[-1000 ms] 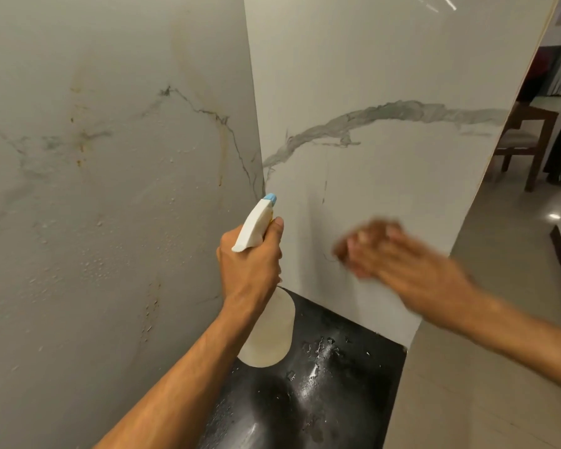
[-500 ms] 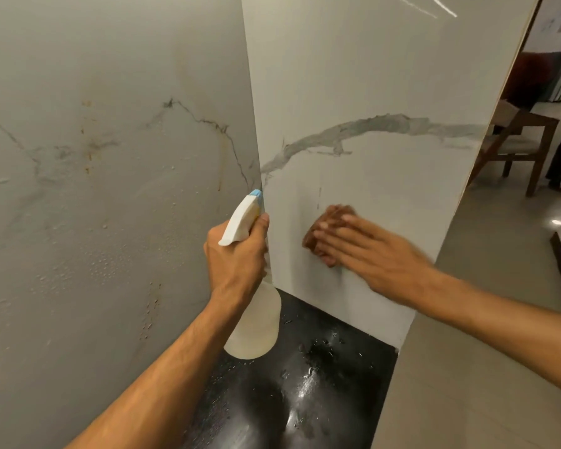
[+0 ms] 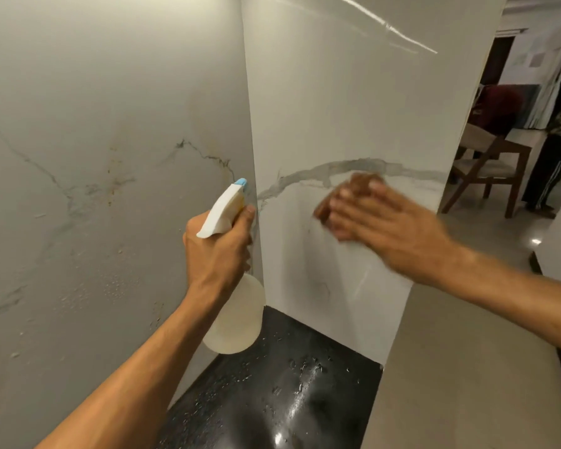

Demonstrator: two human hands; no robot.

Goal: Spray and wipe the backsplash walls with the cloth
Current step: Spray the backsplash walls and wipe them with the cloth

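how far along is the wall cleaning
Mid-job. Spraying looks done on the left wall: droplets cling to it, unwiped. In hand: the right hand presses a brown cloth on the right wall, while the left hand holds the spray bottle. Left: wiping the left wall; the wet counter too, perhaps.

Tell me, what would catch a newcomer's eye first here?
Probably the right hand, blurred, pressing a brown cloth flat against the white grey-veined marble wall. Beside it, the left hand grips a white plastic spray bottle with a blue nozzle above the wet black countertop.
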